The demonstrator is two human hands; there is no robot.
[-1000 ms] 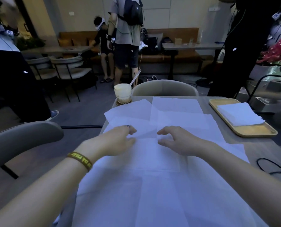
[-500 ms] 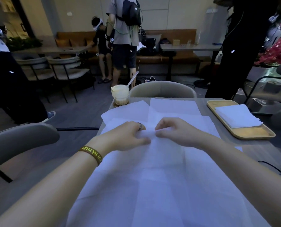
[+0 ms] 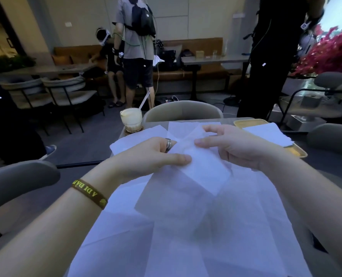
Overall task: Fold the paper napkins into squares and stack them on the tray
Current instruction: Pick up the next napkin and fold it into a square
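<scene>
Several unfolded white paper napkins (image 3: 196, 246) lie overlapping across the table in front of me. Both hands hold one thin napkin (image 3: 204, 170) lifted off the pile, its lower corner hanging down. My left hand (image 3: 152, 154) pinches its left edge between thumb and fingers. My right hand (image 3: 232, 146) pinches its upper right part, index finger stretched out above. At the far right stands a yellow wooden tray (image 3: 246, 122) with folded white napkins (image 3: 268, 134) stacked on it.
A glass with a creamy drink and a straw (image 3: 131, 118) stands on a coaster at the table's far left corner. Grey chairs surround the table (image 3: 184, 110). Several people stand and sit beyond, one in black close to the tray's side.
My hands went from resting flat on the pile to pinching one napkin and have lifted it up off the table.
</scene>
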